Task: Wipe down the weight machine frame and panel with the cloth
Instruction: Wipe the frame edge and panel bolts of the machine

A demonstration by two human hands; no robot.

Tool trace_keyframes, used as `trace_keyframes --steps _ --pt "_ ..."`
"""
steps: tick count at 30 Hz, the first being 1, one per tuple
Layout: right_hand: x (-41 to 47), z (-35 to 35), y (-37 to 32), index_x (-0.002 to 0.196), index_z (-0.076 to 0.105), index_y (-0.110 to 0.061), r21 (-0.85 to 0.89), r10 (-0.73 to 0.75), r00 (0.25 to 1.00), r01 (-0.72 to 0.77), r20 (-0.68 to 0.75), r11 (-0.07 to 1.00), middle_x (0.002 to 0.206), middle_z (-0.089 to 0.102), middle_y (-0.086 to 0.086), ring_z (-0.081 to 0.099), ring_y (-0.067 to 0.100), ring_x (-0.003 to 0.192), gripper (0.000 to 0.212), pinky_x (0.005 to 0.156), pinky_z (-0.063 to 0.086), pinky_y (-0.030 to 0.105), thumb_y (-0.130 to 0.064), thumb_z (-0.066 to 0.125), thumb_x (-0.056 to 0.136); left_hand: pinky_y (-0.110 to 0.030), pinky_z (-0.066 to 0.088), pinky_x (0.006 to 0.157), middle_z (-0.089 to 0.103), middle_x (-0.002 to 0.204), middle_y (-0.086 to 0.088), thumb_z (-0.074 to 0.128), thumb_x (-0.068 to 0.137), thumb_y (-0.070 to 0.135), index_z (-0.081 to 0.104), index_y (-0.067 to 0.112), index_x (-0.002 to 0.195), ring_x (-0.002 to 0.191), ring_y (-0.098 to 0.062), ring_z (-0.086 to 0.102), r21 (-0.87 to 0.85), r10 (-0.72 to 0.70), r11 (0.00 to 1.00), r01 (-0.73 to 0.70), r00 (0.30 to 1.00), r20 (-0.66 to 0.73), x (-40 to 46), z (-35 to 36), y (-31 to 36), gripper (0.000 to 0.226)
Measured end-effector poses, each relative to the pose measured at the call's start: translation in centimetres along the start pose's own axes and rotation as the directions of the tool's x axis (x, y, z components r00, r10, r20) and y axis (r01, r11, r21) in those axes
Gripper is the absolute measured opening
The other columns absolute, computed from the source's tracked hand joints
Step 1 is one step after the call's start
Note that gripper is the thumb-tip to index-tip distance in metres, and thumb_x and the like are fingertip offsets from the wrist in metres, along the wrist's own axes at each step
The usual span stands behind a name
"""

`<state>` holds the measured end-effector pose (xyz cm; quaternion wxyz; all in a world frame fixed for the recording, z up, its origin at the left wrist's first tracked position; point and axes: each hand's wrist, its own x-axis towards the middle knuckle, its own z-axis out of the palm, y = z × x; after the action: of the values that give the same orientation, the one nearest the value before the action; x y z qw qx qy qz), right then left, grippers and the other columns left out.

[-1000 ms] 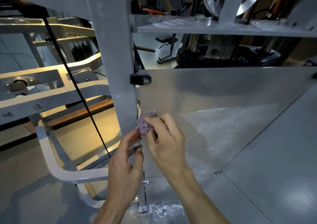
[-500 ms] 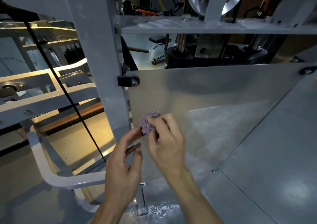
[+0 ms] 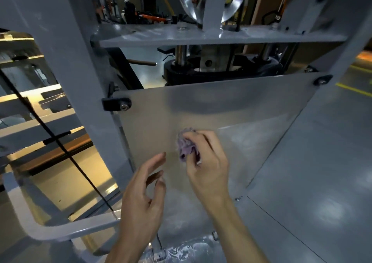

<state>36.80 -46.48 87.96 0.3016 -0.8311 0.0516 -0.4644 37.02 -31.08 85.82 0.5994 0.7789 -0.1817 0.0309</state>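
Head view is filled by the grey frame upright (image 3: 66, 81), left of both hands, and the panel (image 3: 231, 109) behind them. Against the panel a bunched purple cloth (image 3: 186, 147) is gripped by the right hand (image 3: 207, 162); the left hand (image 3: 143, 198) is held loosely spread just beside it, grasping nothing.

Brushed metal panel (image 3: 211, 109), crumpled cloth (image 3: 186, 145)
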Motion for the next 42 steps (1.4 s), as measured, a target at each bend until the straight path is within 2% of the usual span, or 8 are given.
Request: trace_keyframes --steps 5,8,12,19,25,34,39,42 --pt "2.4 -4.6 4.7 0.107 0.071 -0.01 -0.08 0.189 0.928 -0.226 -0.32 0.971 0.098 0.056 -0.004 0.052 0.005 0.078 0.034 0.072 0.048 0.018 0.009 0.065 0.079 -0.029 0.054 0.09 0.062 0.136 0.022 0.051 0.101 0.017 0.059 0.039 0.134 0.124 -0.003 0.061 -0.037 0.046 0.998 -0.046 0.999 0.011 0.3 1.7 0.2 0.041" --pt "1.4 -2.2 2.7 0.108 0.071 -0.009 -0.004 0.105 0.972 -0.108 -0.209 0.994 0.103 0.059 -0.002 0.062 0.017 0.085 0.032 0.074 0.057 0.039 0.006 0.062 0.08 -0.033 0.052 0.102 0.065 0.133 0.018 0.051 0.096 0.013 0.062 0.033 0.133 0.122 -0.006 0.063 -0.061 0.06 0.996 -0.061 0.998 -0.012 0.5 2.8 0.7 0.043" --pt "0.9 -1.7 2.0 0.111 0.074 -0.011 0.039 -0.018 1.0 0.017 0.024 0.999 0.109 0.065 0.003 0.068 0.02 0.095 0.036 0.079 0.058 0.036 0.0 0.057 0.081 -0.032 0.053 0.101 0.065 0.134 0.016 0.052 0.098 0.009 0.061 0.036 0.132 0.121 -0.008 0.064 -0.065 0.077 0.995 -0.076 0.997 -0.002 1.2 4.5 1.6 0.044" --pt "3.5 -8.2 9.2 0.102 0.071 -0.006 -0.05 0.178 0.932 -0.204 -0.317 0.978 0.098 0.059 0.0 0.056 -0.002 0.083 0.033 0.074 0.048 0.016 0.016 0.063 0.079 -0.012 0.051 0.086 0.067 0.129 0.02 0.051 0.094 0.022 0.063 0.039 0.127 0.116 -0.004 0.066 -0.073 0.071 0.994 -0.075 0.996 -0.063 1.2 6.6 3.0 0.039" --pt "2.2 -5.4 6.4 0.11 0.073 -0.009 0.056 -0.015 0.999 0.013 0.035 0.998 0.108 0.065 0.003 0.067 0.021 0.096 0.037 0.081 0.056 0.034 0.005 0.059 0.079 -0.024 0.05 0.102 0.067 0.131 0.012 0.051 0.1 -0.001 0.063 0.032 0.13 0.123 -0.011 0.064 -0.065 0.099 0.993 -0.102 0.994 -0.041 1.4 9.9 3.9 0.046" --pt "5.3 -11.5 13.0 0.1 0.071 -0.003 0.009 0.184 0.944 -0.189 -0.274 0.982 0.097 0.06 0.007 0.056 -0.004 0.08 0.035 0.074 0.039 0.002 0.022 0.063 0.077 -0.037 0.054 0.077 0.063 0.138 0.017 0.05 0.095 0.018 0.06 0.043 0.133 0.122 -0.007 0.064 -0.026 0.104 0.994 -0.106 0.992 -0.073 1.0 13.2 5.2 0.047" --pt "4.0 -9.6 11.9 0.107 0.073 -0.008 0.072 0.029 0.999 -0.027 -0.036 0.997 0.104 0.063 0.001 0.064 0.014 0.092 0.037 0.083 0.051 0.018 0.014 0.066 0.078 -0.037 0.045 0.111 0.054 0.147 0.022 0.049 0.095 0.012 0.056 0.037 0.139 0.138 -0.005 0.051 0.051 0.171 0.984 -0.168 0.984 -0.055 1.0 15.2 6.0 0.051" --pt "5.3 -12.4 14.9 0.103 0.072 -0.011 0.069 0.071 0.993 -0.065 -0.093 0.995 0.103 0.06 -0.006 0.058 -0.002 0.089 0.037 0.081 0.049 0.015 0.015 0.066 0.077 -0.043 0.045 0.112 0.054 0.148 0.021 0.049 0.095 0.01 0.057 0.034 0.139 0.14 -0.006 0.049 0.059 0.175 0.984 -0.171 0.982 -0.075 1.2 16.2 6.2 0.051"
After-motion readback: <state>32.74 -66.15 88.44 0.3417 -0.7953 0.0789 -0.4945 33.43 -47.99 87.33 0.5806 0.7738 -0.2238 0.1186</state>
